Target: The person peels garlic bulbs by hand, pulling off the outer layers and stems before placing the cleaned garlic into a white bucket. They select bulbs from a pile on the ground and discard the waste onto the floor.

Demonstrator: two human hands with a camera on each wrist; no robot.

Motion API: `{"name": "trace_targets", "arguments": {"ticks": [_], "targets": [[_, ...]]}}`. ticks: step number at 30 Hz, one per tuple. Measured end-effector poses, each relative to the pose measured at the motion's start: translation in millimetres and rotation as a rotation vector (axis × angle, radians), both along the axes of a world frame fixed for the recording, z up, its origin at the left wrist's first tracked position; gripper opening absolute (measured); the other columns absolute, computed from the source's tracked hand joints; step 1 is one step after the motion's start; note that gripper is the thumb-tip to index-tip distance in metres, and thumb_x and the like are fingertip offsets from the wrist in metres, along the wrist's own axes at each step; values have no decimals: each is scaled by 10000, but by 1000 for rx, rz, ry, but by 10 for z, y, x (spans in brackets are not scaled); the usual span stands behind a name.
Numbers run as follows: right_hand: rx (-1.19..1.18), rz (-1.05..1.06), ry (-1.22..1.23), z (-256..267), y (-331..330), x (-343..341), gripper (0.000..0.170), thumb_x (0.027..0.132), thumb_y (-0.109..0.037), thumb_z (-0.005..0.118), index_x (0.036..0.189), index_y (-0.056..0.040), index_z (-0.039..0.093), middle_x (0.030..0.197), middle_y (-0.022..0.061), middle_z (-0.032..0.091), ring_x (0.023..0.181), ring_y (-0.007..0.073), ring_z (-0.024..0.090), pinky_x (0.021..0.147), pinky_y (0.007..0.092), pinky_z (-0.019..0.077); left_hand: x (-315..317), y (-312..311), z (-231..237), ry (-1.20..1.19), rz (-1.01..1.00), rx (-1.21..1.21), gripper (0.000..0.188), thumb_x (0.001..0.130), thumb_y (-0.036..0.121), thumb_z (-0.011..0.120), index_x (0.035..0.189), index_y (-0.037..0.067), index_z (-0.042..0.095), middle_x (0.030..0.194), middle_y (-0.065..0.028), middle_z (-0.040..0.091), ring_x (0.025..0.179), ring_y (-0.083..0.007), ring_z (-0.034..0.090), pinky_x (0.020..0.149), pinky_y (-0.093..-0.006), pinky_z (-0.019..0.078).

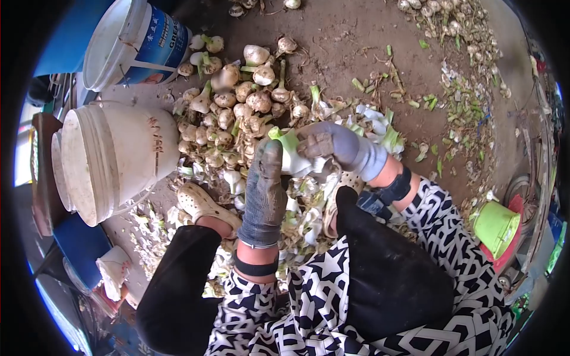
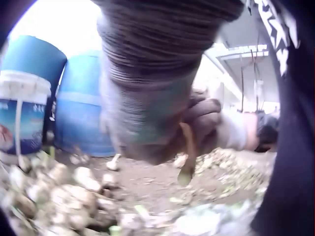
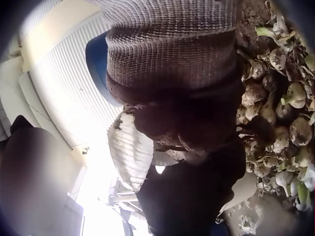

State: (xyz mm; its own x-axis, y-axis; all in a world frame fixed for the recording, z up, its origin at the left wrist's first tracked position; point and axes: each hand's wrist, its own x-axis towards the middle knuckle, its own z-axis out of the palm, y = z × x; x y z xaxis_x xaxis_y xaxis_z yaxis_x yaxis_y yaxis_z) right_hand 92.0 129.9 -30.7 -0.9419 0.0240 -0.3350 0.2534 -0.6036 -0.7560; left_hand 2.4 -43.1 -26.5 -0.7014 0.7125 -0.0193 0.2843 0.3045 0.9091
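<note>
Between the two gloved hands is a white garlic bulb with a cut green stem (image 1: 287,142). The left hand (image 1: 264,193) grips it from the left, thumb pointing up; its other fingers are largely hidden. From the right, the right hand (image 1: 341,149) pinches the white outer skin with curled fingers. In the right wrist view a pale ribbed skin (image 3: 130,152) hangs beside the right hand (image 3: 172,73), with the left hand (image 3: 192,196) in shadow below. The left wrist view shows the stem (image 2: 187,160) under the left hand (image 2: 147,93).
Unpeeled bulbs (image 1: 258,102) are heaped beyond the hands, beside a white bucket (image 1: 133,157) and a blue-labelled bucket (image 1: 157,44). Loose skins (image 1: 306,222) cover the ground between two beige clogs (image 1: 199,202). A green container (image 1: 496,228) stands at the right; more bulbs (image 1: 454,26) lie far right.
</note>
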Motion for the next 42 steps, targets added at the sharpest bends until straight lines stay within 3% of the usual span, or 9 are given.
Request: {"name": "trace_targets", "arguments": {"ticks": [3, 12, 16, 18, 23, 25, 29, 34, 42], "targets": [[-266, -166, -24, 115, -97, 29, 147, 860, -131, 638, 942, -12, 666, 829, 44, 654, 778, 124, 621, 763, 261, 504, 30, 184, 280, -987, 201, 348, 309, 890, 191, 644, 1125, 10, 559, 1048, -56, 613, 926, -182, 611, 836, -304, 509], [208, -44, -106, -357, 218, 861, 325, 872, -282, 638, 1023, 1, 580, 890, 63, 603, 814, 189, 630, 768, 287, 550, -251, 176, 223, -1498, 103, 877, 388, 954, 377, 483, 1050, 40, 649, 1206, -149, 611, 1255, -335, 472, 1080, -568, 300], [1248, 8, 557, 277, 502, 1214, 132, 828, -110, 625, 897, 1, 646, 890, 103, 662, 807, 239, 643, 714, 307, 516, -393, 232, 207, -1486, 351, 919, 484, 927, 399, 462, 1274, 70, 537, 1260, -140, 586, 1250, -334, 472, 1077, -597, 275], [14, -218, -40, 449, 522, 1420, 161, 800, -127, 637, 909, -9, 657, 897, 128, 670, 768, 263, 652, 653, 322, 522, -512, 229, 162, -1491, 409, 887, 473, 923, 403, 463, 1258, 79, 545, 1255, -132, 587, 1235, -321, 487, 1062, -582, 302], [1680, 350, -636, -40, 589, 1162, 337, 820, -210, 618, 1125, -67, 606, 956, 134, 679, 808, 262, 676, 703, 375, 539, -1392, 146, -133, -1836, 413, 1005, 330, 794, 115, 646, 1096, -1, 581, 1018, -176, 636, 995, -305, 612, 900, -452, 523], [1672, 171, -461, -341, 365, 1017, 325, 824, -242, 612, 1121, -109, 618, 948, 138, 678, 784, 285, 671, 718, 391, 537, -1974, 151, 353, -948, 225, 835, 546, 668, 130, 729, 1155, -22, 533, 1136, -175, 559, 1053, -319, 562, 982, -446, 472], [1402, 619, -193, -254, -243, 174, 332, 890, -386, 544, 1062, -125, 657, 999, 123, 648, 890, 281, 643, 809, 417, 508, -2078, 310, 1382, -967, 314, 901, 786, 742, 371, 696, 1343, 11, 340, 1375, -200, 331, 1218, -370, 446, 1048, -481, 401], [1677, 1288, -250, -1156, -938, -531, 331, 828, -244, 661, 1146, -154, 680, 1108, 59, 677, 1014, 243, 635, 777, 429, 500, -1407, -80, 354, -749, 218, 422, 478, 981, 415, 407, 1166, 12, 585, 1199, -149, 608, 1070, -310, 577, 990, -416, 437], [1417, 941, -300, -1086, -376, -179, 329, 839, -367, 604, 944, -73, 709, 872, 144, 691, 831, 322, 673, 715, 417, 520, 358, -468, -429, -603, 249, -191, 561, 827, 265, 743, 1256, -11, 510, 1181, -152, 591, 1074, -229, 571, 934, -348, 457]]}}
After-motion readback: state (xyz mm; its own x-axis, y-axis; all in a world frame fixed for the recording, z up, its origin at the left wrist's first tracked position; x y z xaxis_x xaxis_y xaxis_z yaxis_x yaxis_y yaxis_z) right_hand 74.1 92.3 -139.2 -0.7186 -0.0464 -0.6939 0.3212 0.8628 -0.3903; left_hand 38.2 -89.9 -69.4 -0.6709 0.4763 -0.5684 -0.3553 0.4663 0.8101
